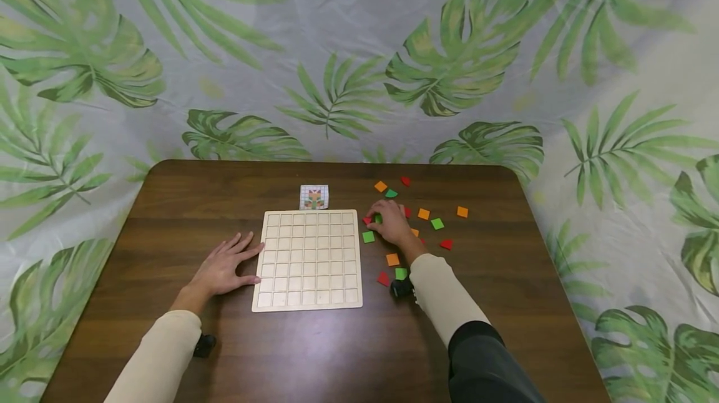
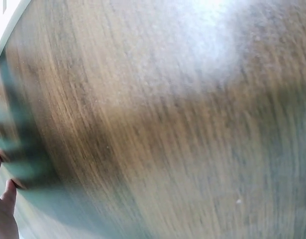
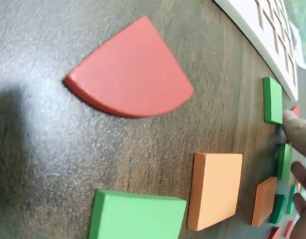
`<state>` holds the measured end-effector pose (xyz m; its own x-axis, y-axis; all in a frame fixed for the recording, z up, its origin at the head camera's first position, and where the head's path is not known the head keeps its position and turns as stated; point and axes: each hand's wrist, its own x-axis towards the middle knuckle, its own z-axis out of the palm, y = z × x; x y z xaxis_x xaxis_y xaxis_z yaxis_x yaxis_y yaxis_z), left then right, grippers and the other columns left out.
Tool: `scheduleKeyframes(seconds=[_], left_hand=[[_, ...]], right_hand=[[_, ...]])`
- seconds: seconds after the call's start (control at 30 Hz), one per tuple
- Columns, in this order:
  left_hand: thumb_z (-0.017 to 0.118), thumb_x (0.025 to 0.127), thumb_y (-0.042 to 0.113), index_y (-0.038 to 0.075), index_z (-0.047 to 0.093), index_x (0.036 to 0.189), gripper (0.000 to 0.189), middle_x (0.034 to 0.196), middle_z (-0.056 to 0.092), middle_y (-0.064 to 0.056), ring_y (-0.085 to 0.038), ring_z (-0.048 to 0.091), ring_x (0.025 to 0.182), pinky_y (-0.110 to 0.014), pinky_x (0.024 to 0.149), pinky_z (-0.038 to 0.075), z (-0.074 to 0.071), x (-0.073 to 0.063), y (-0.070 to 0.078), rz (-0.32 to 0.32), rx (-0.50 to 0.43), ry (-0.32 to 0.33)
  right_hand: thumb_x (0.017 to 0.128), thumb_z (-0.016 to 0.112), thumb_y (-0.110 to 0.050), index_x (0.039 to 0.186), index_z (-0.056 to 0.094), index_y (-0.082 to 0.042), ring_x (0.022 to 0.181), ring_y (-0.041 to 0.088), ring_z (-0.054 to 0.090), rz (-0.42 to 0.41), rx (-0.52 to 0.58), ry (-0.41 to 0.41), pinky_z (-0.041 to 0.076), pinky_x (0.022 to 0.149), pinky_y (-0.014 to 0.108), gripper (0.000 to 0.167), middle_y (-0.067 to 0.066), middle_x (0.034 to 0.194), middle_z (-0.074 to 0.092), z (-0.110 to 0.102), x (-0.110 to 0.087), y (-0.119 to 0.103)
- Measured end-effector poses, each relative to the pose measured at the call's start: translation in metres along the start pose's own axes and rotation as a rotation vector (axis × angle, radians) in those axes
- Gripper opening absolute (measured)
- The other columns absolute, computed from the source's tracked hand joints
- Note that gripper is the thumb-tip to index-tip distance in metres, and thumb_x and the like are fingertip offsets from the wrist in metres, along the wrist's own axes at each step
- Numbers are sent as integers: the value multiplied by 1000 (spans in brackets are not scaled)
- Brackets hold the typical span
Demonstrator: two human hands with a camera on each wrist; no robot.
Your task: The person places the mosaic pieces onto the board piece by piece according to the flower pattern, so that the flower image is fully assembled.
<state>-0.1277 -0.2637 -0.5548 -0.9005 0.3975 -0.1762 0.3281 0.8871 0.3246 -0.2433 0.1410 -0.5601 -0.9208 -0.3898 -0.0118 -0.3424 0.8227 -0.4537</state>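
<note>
A pale wooden grid board (image 1: pixel 306 259) lies flat on the table. My left hand (image 1: pixel 221 266) rests beside its left edge with fingers spread, thumb and index fingertip at the rim; in the left wrist view only some fingertips (image 2: pixel 8 196) show. To the right of the board, my right hand (image 1: pixel 391 222) reaches down among the coloured pieces and pinches a small red piece (image 1: pixel 367 220) between thumb and index finger. A green piece (image 1: pixel 378 218) lies under that hand. Just below its fingertips is a green square (image 1: pixel 368 237), near the board's right edge.
Orange squares (image 1: pixel 392 259), green squares (image 1: pixel 437 223) and red quarter-circle pieces (image 3: pixel 133 72) lie scattered right of the board. A small card with a coloured grid pattern (image 1: pixel 314 197) lies at the board's top edge. A leaf-patterned curtain (image 1: pixel 337 78) hangs behind the brown table (image 1: pixel 314 353).
</note>
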Motion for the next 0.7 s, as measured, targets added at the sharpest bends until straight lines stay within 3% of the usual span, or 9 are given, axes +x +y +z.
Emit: scheduleKeyframes(seconds=[0.2, 0.47, 0.7], left_hand=[[66, 81, 58, 18, 41, 147, 82, 156, 25, -18, -42, 19, 143, -60, 113, 15, 0, 0, 2, 0, -12, -1], [67, 80, 57, 18, 41, 148, 82, 156, 25, -17, -42, 18, 143, -59, 113, 14, 0, 1, 0, 4, -10, 6], [68, 80, 56, 17, 42, 147, 81, 155, 27, -19, -43, 20, 142, -60, 113, 16, -3, 0, 2, 5, -2, 0]], right_hand=[[83, 78, -25, 97, 73, -13, 100, 25, 57, -18, -2, 24, 35, 95, 46, 18, 2, 103, 71, -3, 1, -2], [84, 76, -22, 98, 75, -13, 89, 22, 57, -2, 21, 13, 35, 95, 44, 16, -2, 88, 71, -3, 1, -4], [87, 73, -18, 96, 76, -11, 87, 21, 61, -5, 68, 32, 36, 91, 44, 12, -1, 86, 73, -2, 1, -6]])
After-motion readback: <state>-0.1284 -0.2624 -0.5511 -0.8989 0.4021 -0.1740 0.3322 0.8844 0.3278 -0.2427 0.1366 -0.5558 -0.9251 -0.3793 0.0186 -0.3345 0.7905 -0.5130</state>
